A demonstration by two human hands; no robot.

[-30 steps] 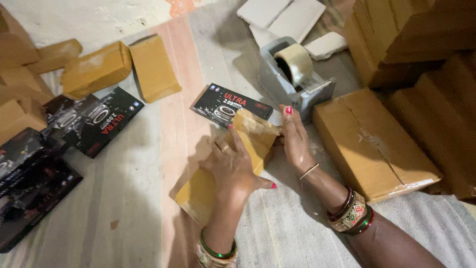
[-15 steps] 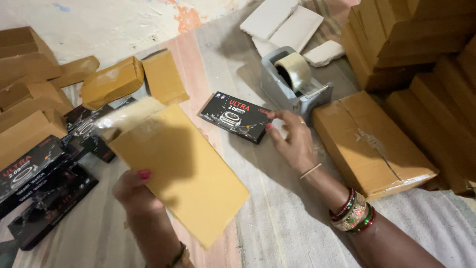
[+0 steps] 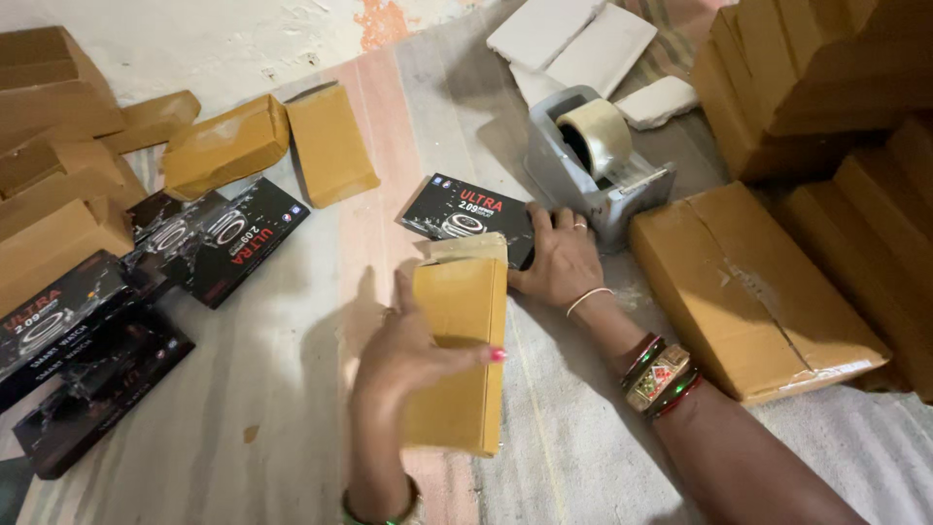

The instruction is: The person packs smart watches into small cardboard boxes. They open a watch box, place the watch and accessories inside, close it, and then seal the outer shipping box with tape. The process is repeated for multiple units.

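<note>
Right now both hands work a small black box into a tan envelope at the middle of the cloth-covered floor.

Left hand [image 3: 413, 355] closes thumb and fingers across the padded tan envelope [image 3: 459, 350], holding it flat with its mouth turned to twelve o'clock, toward the black product box [image 3: 469, 216] just above it. Right hand [image 3: 561, 264] lies spread over that box's near corner, fingers loose rather than clenched; whether it grips or merely steadies the box is hard to tell. At one o'clock a grey tape dispenser [image 3: 595, 165] with a pale roll stands just beside the box. A sealed brown parcel [image 3: 753, 287] lies at three o'clock, stacked brown cartons [image 3: 826, 78] beyond it. At nine o'clock more black boxes [image 3: 117, 292] lie fanned out, with filled tan packets [image 3: 262, 146] at eleven o'clock.
</note>
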